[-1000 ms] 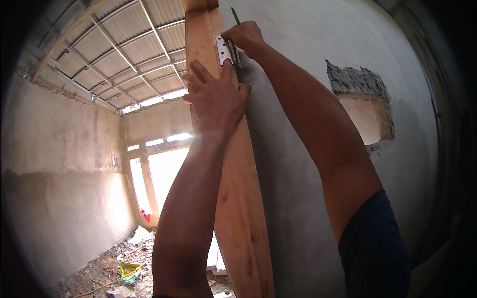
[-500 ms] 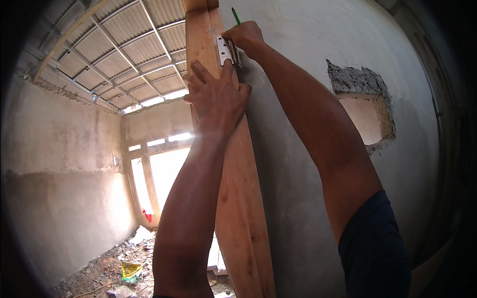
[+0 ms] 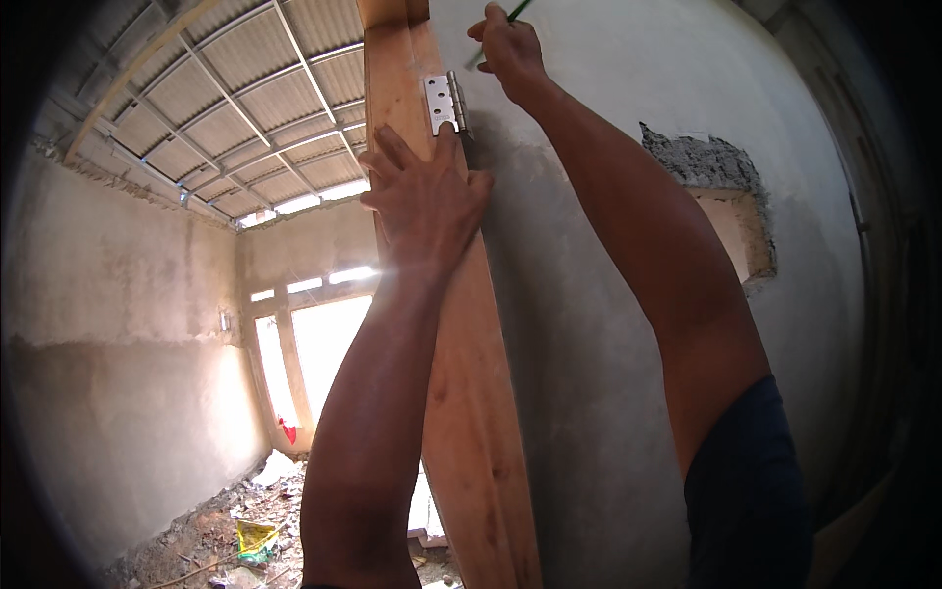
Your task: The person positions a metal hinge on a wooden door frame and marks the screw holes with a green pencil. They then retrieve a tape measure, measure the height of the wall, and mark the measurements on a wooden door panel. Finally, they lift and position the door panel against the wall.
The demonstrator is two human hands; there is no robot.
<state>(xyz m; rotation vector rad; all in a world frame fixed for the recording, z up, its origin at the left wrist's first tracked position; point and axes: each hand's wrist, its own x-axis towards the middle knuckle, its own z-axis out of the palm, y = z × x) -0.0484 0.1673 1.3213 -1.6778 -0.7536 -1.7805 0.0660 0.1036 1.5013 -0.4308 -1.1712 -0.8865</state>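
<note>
A silver butt hinge (image 3: 441, 104) with screw holes lies against the upper part of an upright wooden door post (image 3: 478, 402). My left hand (image 3: 428, 201) rests on the post just below it, fingers spread. One fingertip presses the hinge's lower edge, and the thumb lies by the post's right edge. Up and to the right, my right hand (image 3: 513, 59) is closed around a thin green pencil (image 3: 519, 9), clear of the hinge. Part of the pencil is hidden by the fingers, and its lower end looks blurred.
Right of the post stands a grey plastered wall (image 3: 608, 412) with a rough-edged hole (image 3: 731, 221). Rubble (image 3: 275, 510) covers the floor at lower left, with a yellow-green bag (image 3: 256, 540) on it. Behind is a bright window opening (image 3: 329, 344).
My right hand has moved away from the hinge, up and to the right, with the pencil tilted over. My left hand stays in place on the post and hinge.
</note>
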